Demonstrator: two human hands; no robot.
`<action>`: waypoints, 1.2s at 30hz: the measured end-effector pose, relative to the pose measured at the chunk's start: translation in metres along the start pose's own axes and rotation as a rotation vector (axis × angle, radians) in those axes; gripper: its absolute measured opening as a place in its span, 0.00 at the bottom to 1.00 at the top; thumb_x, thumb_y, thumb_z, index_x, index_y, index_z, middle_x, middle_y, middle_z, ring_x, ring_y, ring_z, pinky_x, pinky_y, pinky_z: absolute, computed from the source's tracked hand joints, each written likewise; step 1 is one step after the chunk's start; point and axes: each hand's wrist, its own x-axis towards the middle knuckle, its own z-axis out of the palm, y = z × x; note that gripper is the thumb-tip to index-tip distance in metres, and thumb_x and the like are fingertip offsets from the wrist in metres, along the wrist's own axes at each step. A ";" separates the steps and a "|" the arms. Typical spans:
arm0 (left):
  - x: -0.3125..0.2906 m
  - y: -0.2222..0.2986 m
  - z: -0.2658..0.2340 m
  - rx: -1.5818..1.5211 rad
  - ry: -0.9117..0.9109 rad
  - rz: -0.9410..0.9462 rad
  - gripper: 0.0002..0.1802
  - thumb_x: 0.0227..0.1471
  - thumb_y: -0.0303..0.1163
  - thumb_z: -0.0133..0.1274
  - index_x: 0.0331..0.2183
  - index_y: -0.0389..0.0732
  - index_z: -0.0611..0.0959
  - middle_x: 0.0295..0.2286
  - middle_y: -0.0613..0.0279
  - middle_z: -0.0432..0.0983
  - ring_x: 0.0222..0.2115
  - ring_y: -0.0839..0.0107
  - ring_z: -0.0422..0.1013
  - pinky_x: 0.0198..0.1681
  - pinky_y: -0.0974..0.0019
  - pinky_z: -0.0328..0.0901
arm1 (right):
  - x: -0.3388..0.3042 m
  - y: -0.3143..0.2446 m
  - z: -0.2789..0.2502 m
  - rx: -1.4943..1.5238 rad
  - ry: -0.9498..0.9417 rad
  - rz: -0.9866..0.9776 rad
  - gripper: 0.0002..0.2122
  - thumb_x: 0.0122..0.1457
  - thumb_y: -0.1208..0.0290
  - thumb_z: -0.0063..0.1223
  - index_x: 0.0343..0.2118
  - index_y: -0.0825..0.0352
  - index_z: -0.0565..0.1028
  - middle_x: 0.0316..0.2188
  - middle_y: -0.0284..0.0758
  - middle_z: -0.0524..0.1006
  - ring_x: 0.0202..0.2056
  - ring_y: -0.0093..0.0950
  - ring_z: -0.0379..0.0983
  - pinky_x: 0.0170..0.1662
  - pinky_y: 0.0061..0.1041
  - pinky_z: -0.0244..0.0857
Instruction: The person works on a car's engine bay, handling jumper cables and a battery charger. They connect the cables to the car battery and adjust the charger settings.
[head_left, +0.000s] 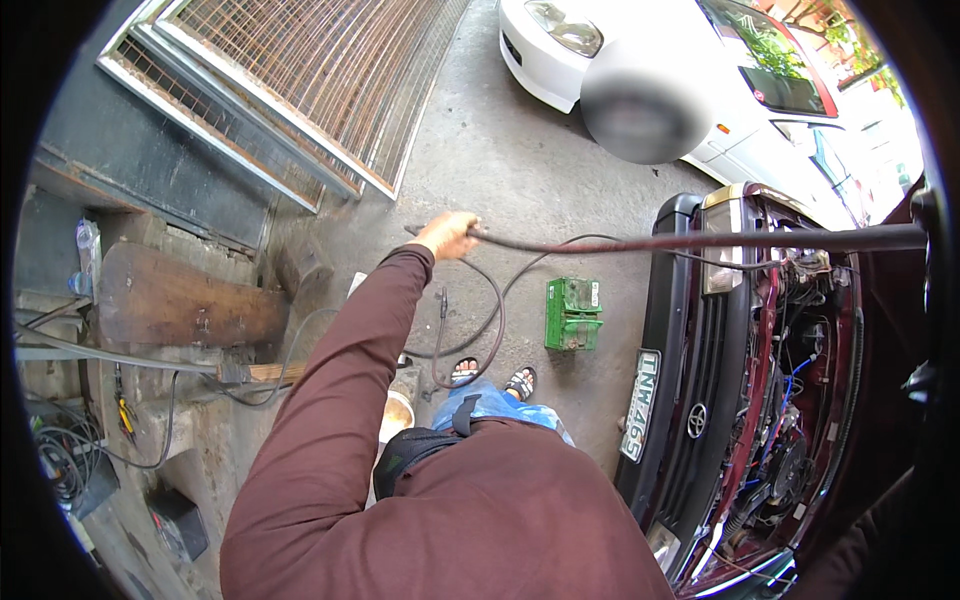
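Observation:
My left arm, in a dark maroon sleeve, reaches forward. At its end my left hand is closed around a thick dark cable. From the hand, a taut dark length runs right, across the front of the open-hooded car, to the right rim. More thin dark cable hangs or lies in loops below the hand, with a small tip near my feet; where the loops join the held part I cannot make out. On the floor right of the loops stands a green car battery. My right hand is out of view.
A maroon car with its engine bay exposed stands at the right. Ahead is a white car. Metal-framed mesh panels lean at the far left. A wooden board, coiled cables and a dark box lie left.

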 end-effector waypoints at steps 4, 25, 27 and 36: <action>0.000 -0.027 -0.009 -0.346 0.347 -0.140 0.13 0.59 0.37 0.60 0.36 0.36 0.83 0.27 0.46 0.79 0.28 0.57 0.74 0.36 0.57 0.70 | 0.004 -0.005 0.000 -0.121 -0.017 -0.031 0.12 0.64 0.66 0.50 0.42 0.70 0.75 0.36 0.38 0.80 0.36 0.31 0.77 0.42 0.35 0.73; -0.170 -0.045 -0.046 0.165 0.526 -0.493 0.15 0.55 0.34 0.65 0.32 0.30 0.81 0.30 0.51 0.75 0.31 0.58 0.72 0.37 0.58 0.67 | -0.044 -0.048 0.451 -0.159 -0.812 -0.443 0.23 0.47 0.65 0.67 0.44 0.70 0.72 0.36 0.49 0.81 0.40 0.45 0.81 0.46 0.40 0.73; -0.180 -0.020 -0.036 0.339 0.482 -0.394 0.15 0.52 0.32 0.66 0.33 0.30 0.81 0.31 0.49 0.74 0.34 0.54 0.72 0.40 0.55 0.67 | -0.065 0.009 0.556 -0.393 -0.945 -0.275 0.22 0.46 0.65 0.66 0.43 0.68 0.73 0.42 0.53 0.81 0.48 0.50 0.79 0.49 0.43 0.72; -0.210 0.064 0.047 0.453 0.191 -0.719 0.26 0.51 0.34 0.66 0.22 0.35 0.63 0.23 0.52 0.57 0.26 0.51 0.59 0.30 0.54 0.56 | -0.052 0.195 0.816 -0.702 -1.070 -0.527 0.19 0.50 0.71 0.64 0.47 0.66 0.75 0.40 0.47 0.83 0.43 0.47 0.82 0.47 0.44 0.76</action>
